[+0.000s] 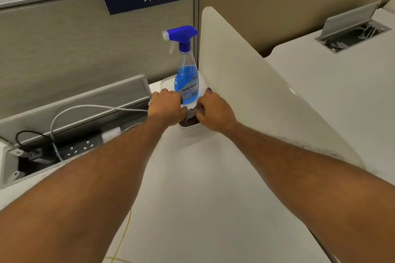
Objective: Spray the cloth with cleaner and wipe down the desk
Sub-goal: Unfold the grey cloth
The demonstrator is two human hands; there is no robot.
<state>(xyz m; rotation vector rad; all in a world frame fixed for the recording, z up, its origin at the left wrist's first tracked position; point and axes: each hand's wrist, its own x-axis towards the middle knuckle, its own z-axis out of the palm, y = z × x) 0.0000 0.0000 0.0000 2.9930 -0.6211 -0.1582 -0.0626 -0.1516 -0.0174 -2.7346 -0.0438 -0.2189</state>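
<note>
Cloth (190, 116), crumpled and grey, lies in a small white plastic tub (190, 129), pinched by the right hand (213, 109) for lifting out, while the left hand (165, 105) grips the rim, probably steadying it; the blue-triggered spray bottle (186, 79) stands just beyond.

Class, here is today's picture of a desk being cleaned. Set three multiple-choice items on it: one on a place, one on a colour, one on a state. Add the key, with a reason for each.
1. Where does the spray bottle stand?
A. in the white tray
B. on a chair
C. on the floor

2. What colour is its trigger head?
A. red
B. blue
C. yellow

3. How is the cable box lid on the left?
A. shut flat
B. raised open
C. taken off

Key: 1 A, its base sits within the tray's rim; 2 B, the head is plainly blue; 3 B, the lid tilts up over the opening.
</note>
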